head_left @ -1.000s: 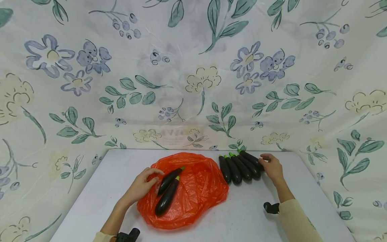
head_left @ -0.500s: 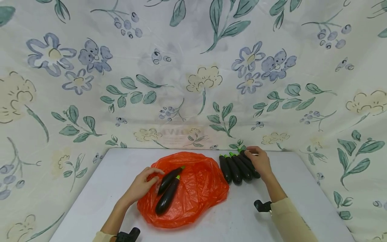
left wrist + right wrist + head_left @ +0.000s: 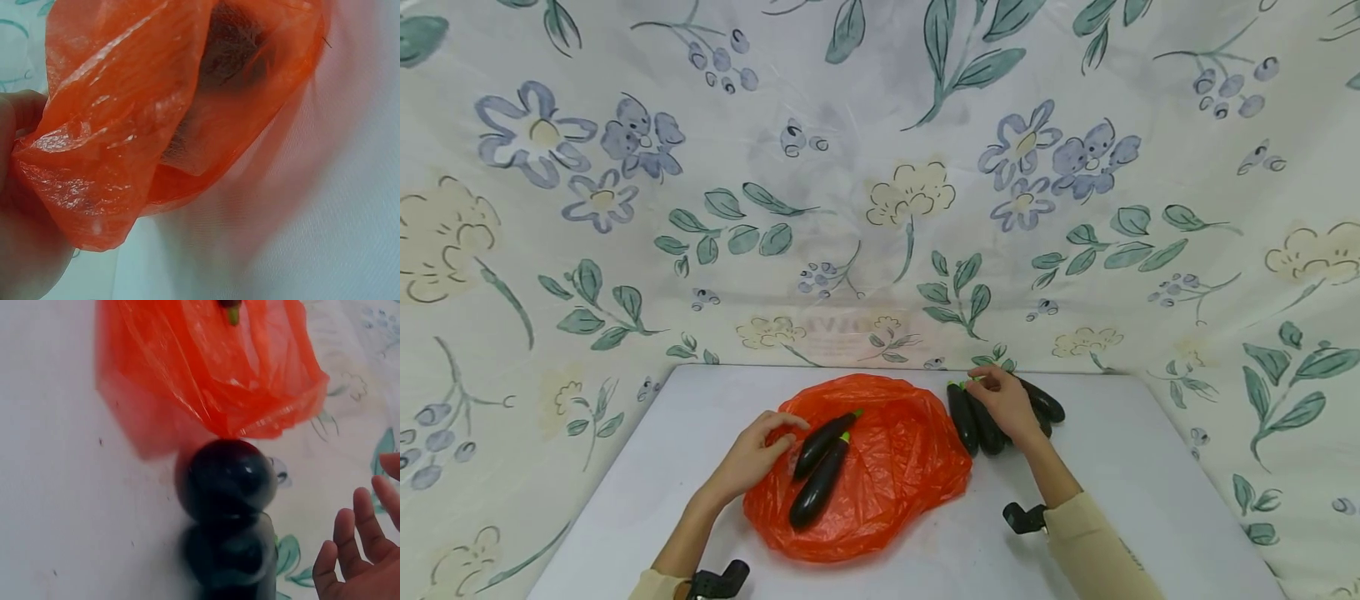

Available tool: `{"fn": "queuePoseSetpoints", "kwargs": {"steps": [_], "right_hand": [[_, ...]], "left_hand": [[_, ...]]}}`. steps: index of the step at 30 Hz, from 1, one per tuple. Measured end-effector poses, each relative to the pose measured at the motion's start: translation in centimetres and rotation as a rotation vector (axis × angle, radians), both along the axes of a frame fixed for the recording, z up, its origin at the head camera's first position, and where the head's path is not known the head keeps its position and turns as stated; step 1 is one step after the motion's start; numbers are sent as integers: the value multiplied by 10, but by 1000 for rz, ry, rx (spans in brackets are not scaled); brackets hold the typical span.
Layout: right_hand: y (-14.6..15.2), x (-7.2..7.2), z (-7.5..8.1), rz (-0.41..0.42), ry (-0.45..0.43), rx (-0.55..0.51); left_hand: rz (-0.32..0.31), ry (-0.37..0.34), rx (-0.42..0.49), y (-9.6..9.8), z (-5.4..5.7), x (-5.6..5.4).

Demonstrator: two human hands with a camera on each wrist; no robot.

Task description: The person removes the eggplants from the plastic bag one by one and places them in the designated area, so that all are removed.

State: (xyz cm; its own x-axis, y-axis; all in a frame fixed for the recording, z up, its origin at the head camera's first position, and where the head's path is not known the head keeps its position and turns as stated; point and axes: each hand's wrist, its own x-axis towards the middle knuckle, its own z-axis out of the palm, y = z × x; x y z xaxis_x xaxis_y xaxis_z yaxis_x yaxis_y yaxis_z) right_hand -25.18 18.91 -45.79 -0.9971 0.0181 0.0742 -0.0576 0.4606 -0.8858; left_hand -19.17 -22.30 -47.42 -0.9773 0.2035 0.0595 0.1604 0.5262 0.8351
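A crumpled orange-red plastic bag [image 3: 902,475] lies on the white table, with two dark eggplants, one nearer [image 3: 820,483] and one farther [image 3: 823,443], at its opening. My left hand [image 3: 748,454] pinches the bag's edge on the left side; the left wrist view shows the film [image 3: 112,125] between thumb and fingers. Right of the bag, several eggplants [image 3: 962,421] lie side by side, green stems toward the back. Over this row hovers my right hand [image 3: 1009,408], hiding part of it. In the right wrist view its fingers [image 3: 365,525] are loosely spread, with nothing held, beside the eggplants' round ends [image 3: 226,478].
Behind and beside the white table [image 3: 1120,467] hangs a floral cloth [image 3: 850,167]. A black wrist camera [image 3: 718,579] sits at the left cuff, and another black camera [image 3: 1024,518] at the right one.
My right hand has moved left from the outer side of the eggplant row to above its stem ends. The rightmost eggplant now lies slightly farther right. My left hand keeps its place at the bag.
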Motion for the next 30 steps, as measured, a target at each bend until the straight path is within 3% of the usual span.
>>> {"fn": "queuePoseSetpoints", "kwargs": {"steps": [10, 19, 30], "right_hand": [[-27, 7, 0, 76, 2, -6], [-57, 15, 6, 317, -54, 21], [-87, 23, 8, 464, -118, 3]], "left_hand": [[0, 4, -16, 3, 1, 0], [7, 10, -25, 4, 4, 1], [5, 13, -37, 4, 3, 2]]}}
